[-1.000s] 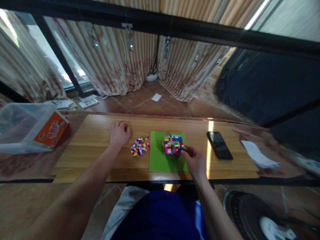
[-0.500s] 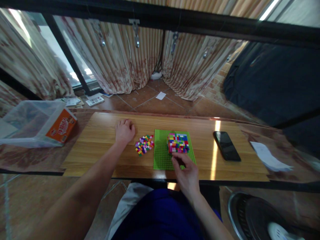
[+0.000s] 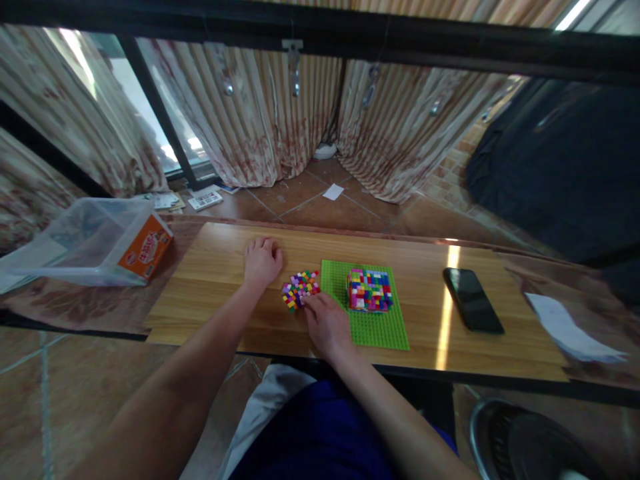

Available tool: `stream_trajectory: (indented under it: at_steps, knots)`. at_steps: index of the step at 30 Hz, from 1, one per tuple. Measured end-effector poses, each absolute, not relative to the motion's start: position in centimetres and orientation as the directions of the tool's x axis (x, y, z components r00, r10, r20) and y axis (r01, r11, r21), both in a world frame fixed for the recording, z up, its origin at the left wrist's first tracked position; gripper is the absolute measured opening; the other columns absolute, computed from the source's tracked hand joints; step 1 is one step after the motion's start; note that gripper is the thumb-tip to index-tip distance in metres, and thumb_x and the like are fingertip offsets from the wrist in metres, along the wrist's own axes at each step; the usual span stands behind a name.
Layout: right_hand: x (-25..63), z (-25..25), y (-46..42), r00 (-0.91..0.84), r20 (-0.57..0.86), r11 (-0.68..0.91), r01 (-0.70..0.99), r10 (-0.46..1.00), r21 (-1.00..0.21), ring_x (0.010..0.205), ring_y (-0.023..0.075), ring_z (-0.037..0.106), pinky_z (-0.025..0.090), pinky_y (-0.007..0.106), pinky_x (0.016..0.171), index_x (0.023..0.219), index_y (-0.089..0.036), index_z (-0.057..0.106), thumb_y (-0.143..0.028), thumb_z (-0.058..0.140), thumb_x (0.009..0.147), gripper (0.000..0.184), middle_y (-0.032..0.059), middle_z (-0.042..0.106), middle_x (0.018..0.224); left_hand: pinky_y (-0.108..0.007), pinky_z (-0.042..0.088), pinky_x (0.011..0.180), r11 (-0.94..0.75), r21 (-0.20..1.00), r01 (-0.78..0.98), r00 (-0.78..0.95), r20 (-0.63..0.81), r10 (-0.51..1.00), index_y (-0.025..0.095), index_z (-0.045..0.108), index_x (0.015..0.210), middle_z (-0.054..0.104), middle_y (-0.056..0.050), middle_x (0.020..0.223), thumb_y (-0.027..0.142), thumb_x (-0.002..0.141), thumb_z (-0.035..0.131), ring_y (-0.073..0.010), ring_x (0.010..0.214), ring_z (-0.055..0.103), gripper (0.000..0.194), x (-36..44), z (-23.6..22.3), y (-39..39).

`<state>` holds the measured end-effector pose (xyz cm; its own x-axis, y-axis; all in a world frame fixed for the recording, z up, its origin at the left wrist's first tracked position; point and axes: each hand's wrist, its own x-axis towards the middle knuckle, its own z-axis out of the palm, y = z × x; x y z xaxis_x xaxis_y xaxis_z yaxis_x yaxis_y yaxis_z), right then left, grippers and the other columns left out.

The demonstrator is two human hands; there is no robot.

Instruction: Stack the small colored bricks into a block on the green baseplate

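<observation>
My right hand [image 3: 329,323] reaches over the left edge of the green baseplate [image 3: 377,335]. Its fingertips are bent close together at the right side of a loose pile of small coloured toy bricks [image 3: 299,285]; whether a brick is between them is hidden. On the baseplate stands a block built of many-coloured toy bricks [image 3: 370,291], with no hand on it. My left hand [image 3: 263,260] lies on the table just left of the pile, palm down, fingers loosely bent and holding nothing.
A black phone [image 3: 473,300] lies on the wooden tabletop [image 3: 200,280] at the right, with white paper [image 3: 570,327] beyond it. A clear plastic bin [image 3: 95,233] with an orange label stands at the left. Below right is a round fan-like object [image 3: 530,433].
My right hand has moved left from the front of the brick block to the loose pile. My left hand stays put on the table. The whole view has shifted slightly.
</observation>
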<state>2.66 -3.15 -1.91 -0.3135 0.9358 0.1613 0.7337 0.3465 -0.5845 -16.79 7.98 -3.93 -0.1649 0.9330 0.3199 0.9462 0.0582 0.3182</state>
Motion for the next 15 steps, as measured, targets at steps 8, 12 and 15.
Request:
stream_trajectory:
  at_steps: [8, 12, 15]
  knots:
    - [2.8, -2.4, -3.3, -0.380, 0.167, 0.411, 0.766, 0.910, -0.495, 0.097, 0.0199, 0.059, 0.048, 0.030, 0.084, 0.105, -0.024, 0.070, -0.016, 0.048, 0.092, 0.027, 0.0077, 0.065, 0.105, -0.047, 0.040, 0.099, 0.060, 0.313, 0.948, -0.164, 0.319, 0.933, 0.015, 0.062, 0.114, 0.062, -0.014, 0.120, 0.030, 0.088, 0.044, -0.0315, 0.113, 0.052, 0.035, -16.8, -4.0, 8.0]
    - [3.4, -2.1, -3.8, -0.385, 0.172, 0.413, 0.726, 0.907, -0.550, 0.094, 0.0185, 0.059, 0.048, 0.029, 0.083, 0.096, -0.022, 0.070, -0.015, 0.049, 0.092, 0.023, 0.0076, 0.064, 0.101, -0.046, 0.040, 0.099, 0.063, 0.311, 0.948, -0.169, 0.325, 0.930, 0.016, 0.062, 0.113, 0.062, -0.014, 0.119, 0.030, 0.088, 0.045, -0.0312, 0.112, 0.053, 0.034, -16.8, -4.0, 8.0]
    - [3.5, -1.9, -3.8, -0.363, 0.181, 0.398, 0.714, 0.914, -0.576, 0.094, 0.0176, 0.059, 0.047, 0.028, 0.085, 0.096, -0.020, 0.069, -0.015, 0.051, 0.091, 0.020, 0.0077, 0.064, 0.102, -0.046, 0.040, 0.099, 0.068, 0.299, 0.952, -0.167, 0.320, 0.932, 0.017, 0.062, 0.112, 0.062, -0.013, 0.118, 0.029, 0.087, 0.045, -0.0308, 0.112, 0.053, 0.033, -16.8, -4.0, 8.0]
